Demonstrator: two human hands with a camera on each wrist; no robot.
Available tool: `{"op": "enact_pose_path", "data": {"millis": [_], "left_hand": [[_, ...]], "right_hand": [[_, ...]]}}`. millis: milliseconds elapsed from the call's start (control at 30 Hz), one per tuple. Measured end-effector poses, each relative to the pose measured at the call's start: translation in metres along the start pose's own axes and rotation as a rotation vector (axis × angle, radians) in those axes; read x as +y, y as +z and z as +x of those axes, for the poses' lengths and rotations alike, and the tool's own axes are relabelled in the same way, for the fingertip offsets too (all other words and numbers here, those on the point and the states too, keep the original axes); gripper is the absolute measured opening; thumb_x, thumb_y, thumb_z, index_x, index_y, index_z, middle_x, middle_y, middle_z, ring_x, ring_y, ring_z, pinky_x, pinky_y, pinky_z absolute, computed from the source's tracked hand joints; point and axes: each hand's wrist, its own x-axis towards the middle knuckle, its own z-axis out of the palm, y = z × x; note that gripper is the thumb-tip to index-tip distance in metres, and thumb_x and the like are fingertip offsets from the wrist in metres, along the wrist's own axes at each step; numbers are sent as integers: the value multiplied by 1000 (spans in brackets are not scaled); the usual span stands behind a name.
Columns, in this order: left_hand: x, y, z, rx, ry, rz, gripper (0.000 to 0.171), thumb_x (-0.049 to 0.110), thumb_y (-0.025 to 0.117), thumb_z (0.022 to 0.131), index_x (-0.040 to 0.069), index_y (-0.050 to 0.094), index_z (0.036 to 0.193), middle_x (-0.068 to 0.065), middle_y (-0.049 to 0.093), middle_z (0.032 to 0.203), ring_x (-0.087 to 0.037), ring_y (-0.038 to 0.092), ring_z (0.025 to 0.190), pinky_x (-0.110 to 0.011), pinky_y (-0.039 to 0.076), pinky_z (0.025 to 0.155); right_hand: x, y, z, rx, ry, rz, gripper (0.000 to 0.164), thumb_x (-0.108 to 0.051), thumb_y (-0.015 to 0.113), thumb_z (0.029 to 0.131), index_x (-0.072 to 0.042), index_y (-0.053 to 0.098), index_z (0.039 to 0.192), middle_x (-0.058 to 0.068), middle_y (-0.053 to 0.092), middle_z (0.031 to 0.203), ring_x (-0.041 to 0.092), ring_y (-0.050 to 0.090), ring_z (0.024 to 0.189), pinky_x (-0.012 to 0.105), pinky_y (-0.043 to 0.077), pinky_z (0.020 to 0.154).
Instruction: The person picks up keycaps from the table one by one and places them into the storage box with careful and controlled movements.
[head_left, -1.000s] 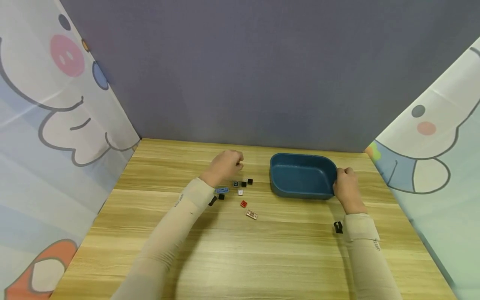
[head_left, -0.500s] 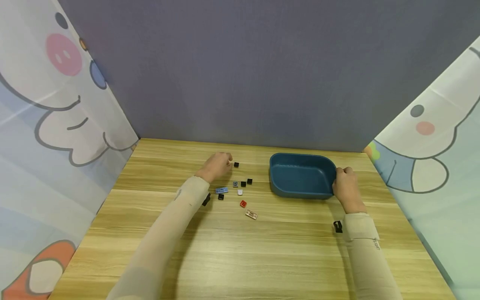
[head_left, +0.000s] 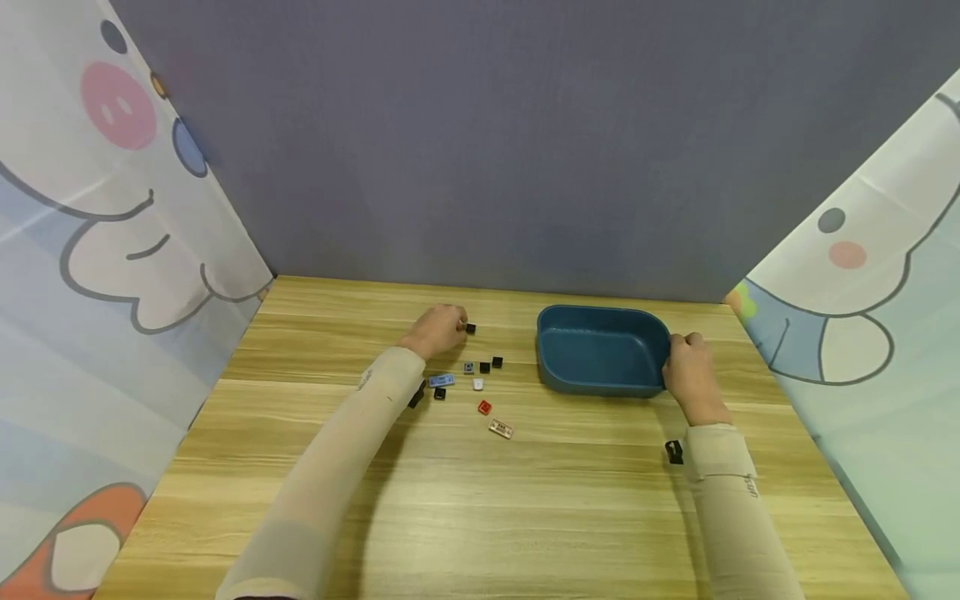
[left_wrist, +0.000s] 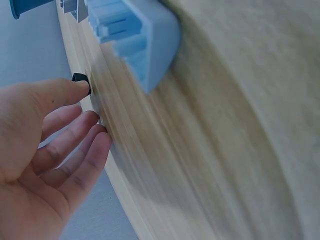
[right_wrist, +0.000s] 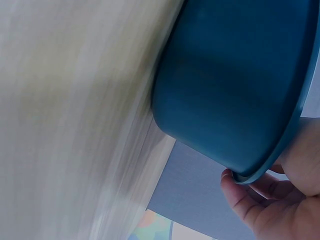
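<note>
My left hand (head_left: 438, 331) is at the back of the table, its fingers loosely bent, beside a small black keycap (head_left: 470, 328). In the left wrist view the thumb tip lies against that black keycap (left_wrist: 80, 77); no finger is seen closed round it. A wide blue keycap (head_left: 442, 380) lies nearer the sleeve and looms hollow-side in the left wrist view. Around it lie a grey-blue keycap (head_left: 468, 367), a white keycap (head_left: 478, 384), a red keycap (head_left: 485, 407), a beige wide keycap (head_left: 501, 429) and several black ones. My right hand (head_left: 692, 377) grips the right rim of a dark blue plastic bin (head_left: 600, 389).
The wood-grain table (head_left: 525, 517) ends at a grey panel (head_left: 495, 150) behind. Printed cartoon curtains (head_left: 112, 217) stand on both sides. Black wrist straps, one at the right sleeve (head_left: 673, 452), show under both forearms.
My left hand drew left, uncovering the black keycap, then came back right to touch it. That keycap stays in about the same place. My right hand keeps holding the bin, which has not moved.
</note>
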Motion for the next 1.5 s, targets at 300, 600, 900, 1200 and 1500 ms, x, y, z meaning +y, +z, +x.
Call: {"op": "enact_pose_path", "data": {"millis": [300, 600, 900, 1200, 1500], "left_hand": [[0, 2, 3, 9, 24, 62, 29, 11, 68, 95, 2, 67, 123, -13, 68, 118, -27, 65, 105, -40, 53, 89], [0, 2, 3, 13, 20, 83, 23, 10, 68, 95, 2, 69, 116, -12, 69, 111, -26, 66, 97, -39, 54, 84], [0, 0, 2, 14, 14, 85, 15, 12, 66, 97, 3, 69, 108, -9, 68, 98, -20, 61, 81, -35, 50, 73], [10, -6, 2, 63, 62, 66, 21, 13, 65, 97, 2, 72, 114, -11, 71, 106, -21, 65, 84, -37, 54, 76], [44, -22, 5, 87, 170, 53, 23, 14, 65, 97, 0, 72, 114, -12, 71, 108, -20, 68, 88, -35, 55, 80]], "right_hand": [[-1, 1, 0, 24, -4, 2, 21, 15, 50, 79, 24, 55, 98, 42, 48, 96, 61, 50, 87, 66, 44, 76], [-3, 0, -1, 15, 0, 8, 19, 16, 49, 81, 25, 54, 97, 42, 47, 95, 60, 50, 85, 65, 45, 74], [-4, -1, -2, 24, 1, -4, 20, 16, 49, 81, 25, 55, 97, 42, 48, 95, 61, 50, 86, 66, 44, 76], [-4, 0, -1, 23, 5, -1, 23, 16, 51, 79, 26, 55, 99, 43, 48, 96, 62, 50, 86, 66, 44, 75], [-3, 1, -1, 39, -7, -2, 21, 17, 52, 78, 25, 55, 97, 42, 48, 94, 61, 50, 84, 66, 44, 74]]}}
